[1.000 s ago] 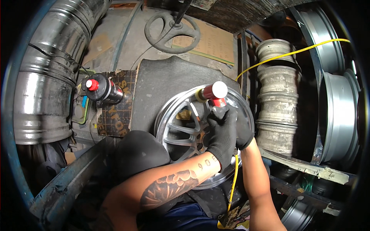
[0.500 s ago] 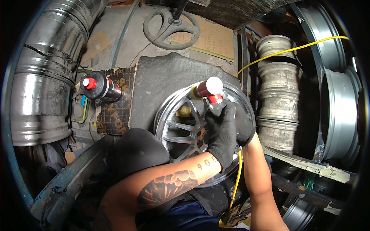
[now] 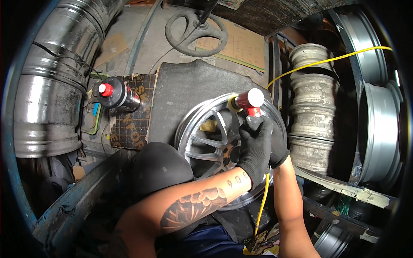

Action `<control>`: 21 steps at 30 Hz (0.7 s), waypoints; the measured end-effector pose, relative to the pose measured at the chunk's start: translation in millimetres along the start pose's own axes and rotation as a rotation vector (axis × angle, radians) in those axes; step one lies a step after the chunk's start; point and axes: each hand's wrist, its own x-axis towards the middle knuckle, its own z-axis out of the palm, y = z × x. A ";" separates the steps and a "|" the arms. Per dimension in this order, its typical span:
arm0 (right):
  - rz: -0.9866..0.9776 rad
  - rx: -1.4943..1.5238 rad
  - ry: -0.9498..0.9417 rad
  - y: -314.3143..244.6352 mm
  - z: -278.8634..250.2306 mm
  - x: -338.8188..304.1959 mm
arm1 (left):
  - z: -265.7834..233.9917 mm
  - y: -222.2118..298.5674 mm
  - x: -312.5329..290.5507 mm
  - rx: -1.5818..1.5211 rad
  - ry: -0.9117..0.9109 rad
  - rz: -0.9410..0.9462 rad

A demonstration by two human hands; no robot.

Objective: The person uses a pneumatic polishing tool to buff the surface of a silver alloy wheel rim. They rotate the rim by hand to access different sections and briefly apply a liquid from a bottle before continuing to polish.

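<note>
Both my hands wear black knit gloves and close around a red air sander (image 3: 248,99) with a round white cap. My left hand (image 3: 254,148) grips its body from the left. Pressed against it on the right is my right hand (image 3: 279,144), partly hidden behind the left one, its fingers mostly out of sight. The sander's pale yellow pad (image 3: 232,104) meets the far rim of a silver spoked alloy wheel (image 3: 201,141); whether it spins I cannot tell. A yellow air hose (image 3: 266,193) hangs below my hands.
Under the wheel lies a dark grey mat (image 3: 178,88). At left a black bottle with a red cap (image 3: 118,96) stands on a printed board (image 3: 129,129). Stacked wheel barrels (image 3: 312,107) and a metal rack (image 3: 353,64) flank the right side. A steering wheel (image 3: 195,36) is at the back.
The sander and both hands have shifted right along the wheel's far rim. The whole view has also moved slightly. My grip stays the same.
</note>
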 end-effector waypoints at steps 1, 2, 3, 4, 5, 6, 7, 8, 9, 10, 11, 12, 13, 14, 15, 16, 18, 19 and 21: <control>0.012 -0.012 -0.012 -6.4 1.2 -0.3 | 0.9 1.5 -1.3 -0.004 0.017 -0.005; 0.025 -0.025 -0.024 -9.8 1.7 0.1 | 0.7 2.5 -2.5 -0.005 0.031 0.006; -0.017 -0.049 -0.073 -9.0 0.8 1.5 | 0.1 3.4 -3.9 -0.004 0.042 0.017; -0.058 -0.074 -0.121 -7.2 -0.2 3.9 | -0.5 3.4 -4.7 -0.004 0.054 0.027; -0.099 -0.098 -0.169 -4.7 -1.4 6.6 | -1.3 2.4 -4.7 0.014 0.063 0.047; -0.083 -0.091 -0.179 -3.0 -1.5 7.1 | -2.7 2.7 -5.2 0.031 0.073 0.068; -0.068 -0.084 -0.187 -1.2 -2.0 7.8 | -3.4 2.9 -5.6 0.049 0.084 0.088; -0.013 -0.054 -0.159 -2.2 -1.3 4.9 | -2.6 2.7 -6.5 0.032 0.071 0.067; 0.040 -0.023 -0.132 -3.2 -1.0 4.0 | 0.2 7.4 -9.4 0.014 0.059 0.048; 0.045 -0.019 -0.141 -0.9 -2.0 4.7 | 2.0 9.9 -10.8 -0.004 0.046 0.028; 0.051 -0.015 -0.149 3.6 -3.6 5.6 | 1.6 8.1 -9.4 0.001 0.053 0.034; 0.053 0.003 -0.164 0.3 -2.9 5.6 | 0.5 6.3 -8.1 0.003 0.062 0.040; 0.055 0.022 -0.180 -4.5 -1.3 6.3 | -0.3 4.5 -7.1 0.006 0.071 0.046; 0.054 0.055 -0.201 -12.3 -0.7 5.7 | -1.7 2.7 -6.3 0.016 0.086 0.058; 0.054 0.090 -0.215 -18.6 -0.1 4.4 | -3.1 4.1 -7.7 0.031 0.097 0.066; 0.009 0.074 -0.211 -14.9 -0.6 3.8 | -3.8 4.7 -8.5 0.045 0.109 0.075; -0.055 0.055 -0.211 -3.9 -2.2 4.8 | -3.7 3.7 -6.4 0.029 0.082 0.067; -0.073 0.053 -0.213 0.2 -2.9 5.5 | -3.4 3.6 -5.3 0.019 0.069 0.063; -0.057 0.078 -0.230 3.2 -3.6 6.6 | -1.6 1.1 -6.9 0.027 0.119 0.078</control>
